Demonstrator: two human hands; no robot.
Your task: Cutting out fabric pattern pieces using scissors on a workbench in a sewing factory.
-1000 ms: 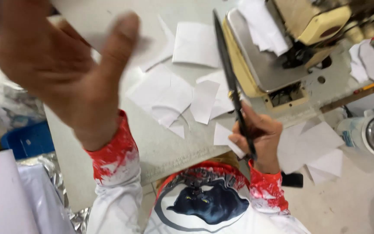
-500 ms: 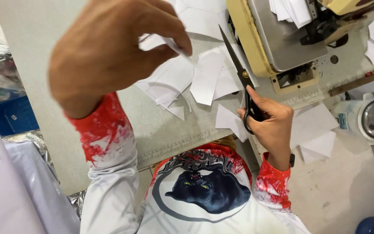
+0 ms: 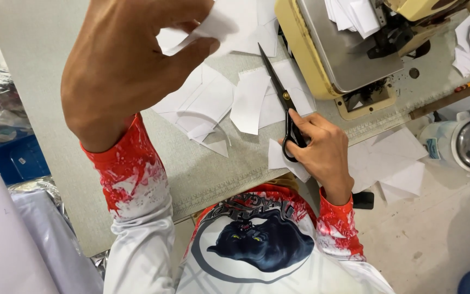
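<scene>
Left hand: the left hand (image 3: 126, 65) was raised close to the camera, above the far left part of the table; its thumb and fingers were pressed together on a white fabric piece (image 3: 202, 30).
White fabric piece: it was pinched at one edge, held in the air above the table, near the far edge of the view and just left of the sewing machine.
Right hand: the right hand (image 3: 319, 149) was at the near edge of the table, right of centre; its fingers were closed through the handle loops of the scissors (image 3: 281, 103).
Scissors: black-handled, with the blades together as far as could be seen; the tip pointed far and slightly left, and the blades lay over the cut pieces.
Cut pieces: several white cut pieces (image 3: 208, 106) lay loose and overlapping on the table between the two hands; one small piece (image 3: 278, 158) lay under the right hand at the near table edge.
Table: the grey table (image 3: 44, 92) carried a ruler strip along its near edge.
Sewing machine: the cream-coloured sewing machine (image 3: 349, 51) with a metal bed plate stood at the far right of the table, and a stack of white pieces (image 3: 352, 13) rested on it.
Floor: more white pieces (image 3: 393, 163) lay on the floor to the right of the right hand.
Blue bin: a blue bin (image 3: 12, 158) stood to the left, below table level.
</scene>
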